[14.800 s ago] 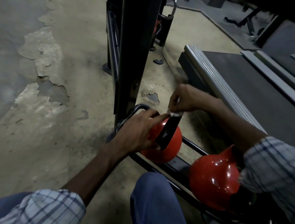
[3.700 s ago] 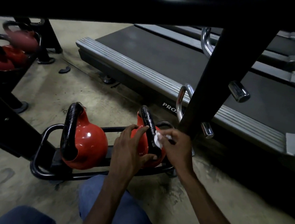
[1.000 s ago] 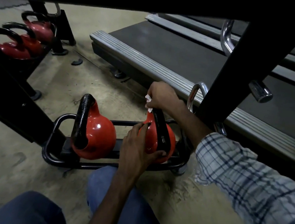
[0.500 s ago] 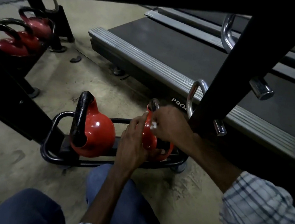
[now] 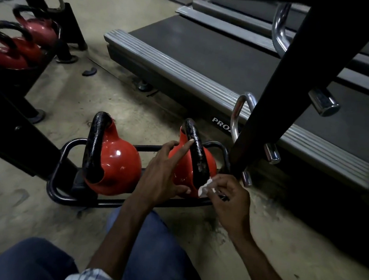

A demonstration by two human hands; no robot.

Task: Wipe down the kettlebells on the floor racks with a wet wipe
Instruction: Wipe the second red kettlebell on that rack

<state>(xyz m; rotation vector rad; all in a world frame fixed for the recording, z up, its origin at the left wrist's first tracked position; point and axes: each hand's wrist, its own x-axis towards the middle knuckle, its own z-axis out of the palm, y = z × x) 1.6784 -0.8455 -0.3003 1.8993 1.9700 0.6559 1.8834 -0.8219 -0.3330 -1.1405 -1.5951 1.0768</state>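
Two red kettlebells with black handles sit in a low black floor rack (image 5: 54,187). The left kettlebell (image 5: 115,163) stands untouched. My left hand (image 5: 163,173) rests spread on the left side of the right kettlebell (image 5: 183,170), the index finger reaching up to its black handle. My right hand (image 5: 229,198) pinches a crumpled white wet wipe (image 5: 205,186) against the lower right base of that kettlebell's handle.
A treadmill deck (image 5: 207,60) lies just behind the rack. A black slanted post (image 5: 270,102) with chrome pegs rises to the right of the rack, close to my right hand. Another rack with several red kettlebells (image 5: 21,45) stands at far left. My knees are below.
My right hand has drawn the wipe from the top of the right kettlebell's handle down to its lower near end. My left hand stays on the bell.
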